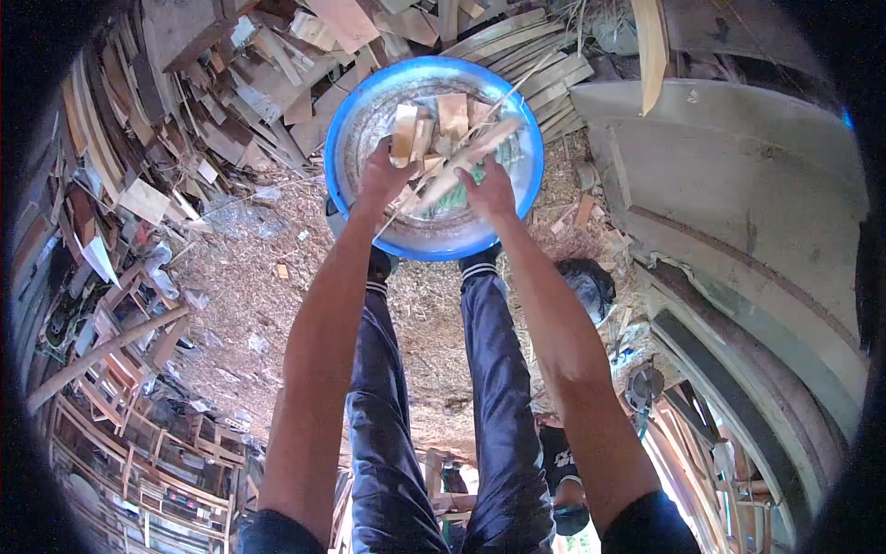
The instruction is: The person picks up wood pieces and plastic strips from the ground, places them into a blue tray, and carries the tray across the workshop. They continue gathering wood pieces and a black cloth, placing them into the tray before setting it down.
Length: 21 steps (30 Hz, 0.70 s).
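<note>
A round basin with a blue rim (338, 111) stands on the ground, holding several pale wood offcuts (453, 114) and something green (452, 198). Over the left part of the basin is my left hand (384, 175), its thumb and fingers apart around the lower end of the wood pieces; whether it grips one is hard to tell. My right hand (489, 189) is on the right side, its fingers against a long, rough strip of wood (461, 166) that lies slanted across the basin. The fingertips are partly hidden by the strip.
Wood scraps (268, 74) are heaped behind and left of the basin. Large curved panels (738, 157) stand at the right. Sawdust (258, 323) covers the ground around my feet. A person in a dark shirt (558, 462) shows at the bottom, and wooden frames (138, 462) stand lower left.
</note>
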### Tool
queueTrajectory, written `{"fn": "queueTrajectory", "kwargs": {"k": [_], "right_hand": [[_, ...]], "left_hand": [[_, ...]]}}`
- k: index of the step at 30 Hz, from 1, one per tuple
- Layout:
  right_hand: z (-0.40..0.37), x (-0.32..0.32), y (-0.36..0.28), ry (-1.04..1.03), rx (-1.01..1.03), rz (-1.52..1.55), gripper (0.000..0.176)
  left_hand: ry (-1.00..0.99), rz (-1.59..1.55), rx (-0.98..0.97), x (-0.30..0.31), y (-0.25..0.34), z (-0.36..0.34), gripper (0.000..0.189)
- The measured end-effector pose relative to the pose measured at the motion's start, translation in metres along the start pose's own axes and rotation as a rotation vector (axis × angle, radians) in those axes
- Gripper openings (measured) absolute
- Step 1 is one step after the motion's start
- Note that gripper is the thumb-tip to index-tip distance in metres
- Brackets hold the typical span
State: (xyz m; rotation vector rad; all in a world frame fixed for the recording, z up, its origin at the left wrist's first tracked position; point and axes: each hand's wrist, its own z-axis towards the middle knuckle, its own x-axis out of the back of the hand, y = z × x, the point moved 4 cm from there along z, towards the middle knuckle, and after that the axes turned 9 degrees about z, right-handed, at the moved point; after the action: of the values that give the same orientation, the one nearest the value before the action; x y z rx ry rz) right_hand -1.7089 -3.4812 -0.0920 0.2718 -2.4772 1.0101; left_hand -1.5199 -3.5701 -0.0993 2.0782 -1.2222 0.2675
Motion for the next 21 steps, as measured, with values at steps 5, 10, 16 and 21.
{"fn": "queueTrajectory", "kwargs": {"k": [5, 10, 16, 21], "right_hand": [[-0.013, 0.041, 0.001, 0.492, -0.262, -0.436, 0.061], [0.028, 0.036, 0.108, 0.318, -0.259, -0.139, 0.069], [0.01, 0.054, 0.086, 0.123, -0.123, 0.239, 0.051], [-0.011, 0.087, 0.093, 0.139, -0.146, 0.055, 0.047]], "left_hand": [[0.523, 0.36, -0.065, 0.039, -0.007, -0.011, 0.059], [0.678, 0.697, -0.08, 0.058, -0.017, -0.013, 0.064], [0.22, 0.086, 0.095, 0.068, -0.1, 0.021, 0.057], [0.206, 0.042, -0.173, 0.085, -0.132, -0.001, 0.044]]}}
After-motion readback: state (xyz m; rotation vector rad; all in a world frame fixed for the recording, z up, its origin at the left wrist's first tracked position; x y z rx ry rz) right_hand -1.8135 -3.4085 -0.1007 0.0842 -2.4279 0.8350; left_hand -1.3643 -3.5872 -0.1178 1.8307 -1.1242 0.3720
